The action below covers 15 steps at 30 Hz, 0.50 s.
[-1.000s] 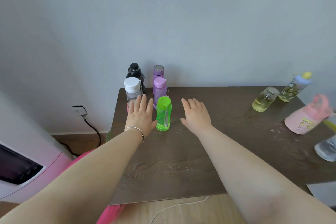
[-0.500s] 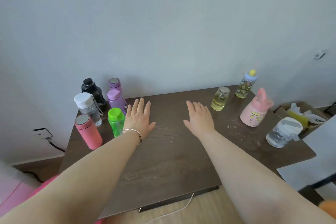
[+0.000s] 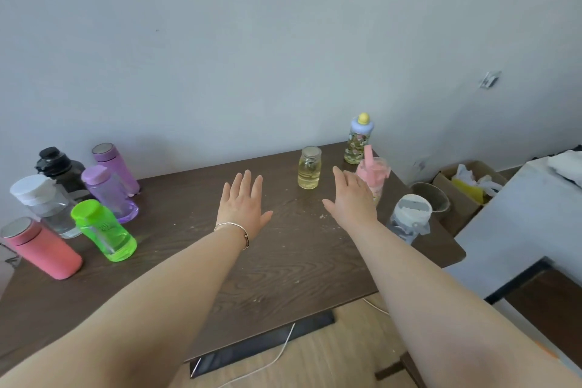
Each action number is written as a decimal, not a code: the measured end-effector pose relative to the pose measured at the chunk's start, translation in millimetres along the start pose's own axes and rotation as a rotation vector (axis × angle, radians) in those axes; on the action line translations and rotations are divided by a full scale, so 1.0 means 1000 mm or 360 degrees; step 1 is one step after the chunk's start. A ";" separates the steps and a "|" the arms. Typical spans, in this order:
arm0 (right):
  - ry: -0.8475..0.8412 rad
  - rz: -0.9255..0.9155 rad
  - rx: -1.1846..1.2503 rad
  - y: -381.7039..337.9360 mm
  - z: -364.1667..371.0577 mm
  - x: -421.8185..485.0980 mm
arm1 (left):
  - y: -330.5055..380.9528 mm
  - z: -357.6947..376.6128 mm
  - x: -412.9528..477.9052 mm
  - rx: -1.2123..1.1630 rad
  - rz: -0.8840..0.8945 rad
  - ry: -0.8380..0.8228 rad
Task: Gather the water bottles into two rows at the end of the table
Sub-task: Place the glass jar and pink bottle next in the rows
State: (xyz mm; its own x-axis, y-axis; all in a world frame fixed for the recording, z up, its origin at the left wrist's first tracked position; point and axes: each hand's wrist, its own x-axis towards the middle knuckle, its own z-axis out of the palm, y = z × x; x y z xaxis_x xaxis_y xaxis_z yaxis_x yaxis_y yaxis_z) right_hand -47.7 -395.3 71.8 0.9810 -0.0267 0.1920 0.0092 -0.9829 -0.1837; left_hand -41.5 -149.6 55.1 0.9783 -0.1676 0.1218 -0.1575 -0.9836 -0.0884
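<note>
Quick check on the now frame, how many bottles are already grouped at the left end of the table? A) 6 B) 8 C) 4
A: six stand there, the black bottle, tall purple bottle, short purple bottle, white-capped bottle, green bottle and pink bottle; four more remain at the right end.

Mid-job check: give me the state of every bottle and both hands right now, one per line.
Black bottle: upright, capped, grouped left.
Purple flask: upright, grouped.
Purple clear bottle: upright, capped, grouped.
White-lid bottle: upright, grouped.
Green bottle: upright, grouped.
Pink flask: upright, grouped.
Yellow jar: upright, capped, not gathered.
Cartoon bottle: upright, not gathered.
Pink bottle: partly hidden, not gathered.
Clear jug: not gathered.
Left hand: open, empty.
Right hand: open, empty.
</note>
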 end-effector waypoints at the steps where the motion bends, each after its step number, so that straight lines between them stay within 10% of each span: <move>1: 0.0004 0.0023 0.0013 0.009 -0.001 0.001 | 0.008 -0.001 0.004 0.0000 0.0009 -0.0002; 15: 0.0052 0.0379 0.0154 0.093 0.013 0.056 | 0.063 0.023 0.109 -0.0108 0.0163 -0.0063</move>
State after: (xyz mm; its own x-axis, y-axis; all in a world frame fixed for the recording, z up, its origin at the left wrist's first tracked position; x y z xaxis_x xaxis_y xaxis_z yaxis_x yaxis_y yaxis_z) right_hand 10.7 -485.6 53.1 0.9510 -0.2627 0.1633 -0.2011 -0.9263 -0.3187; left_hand 58.2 -228.3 39.9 0.9609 -0.2661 0.0764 -0.2644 -0.9639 -0.0312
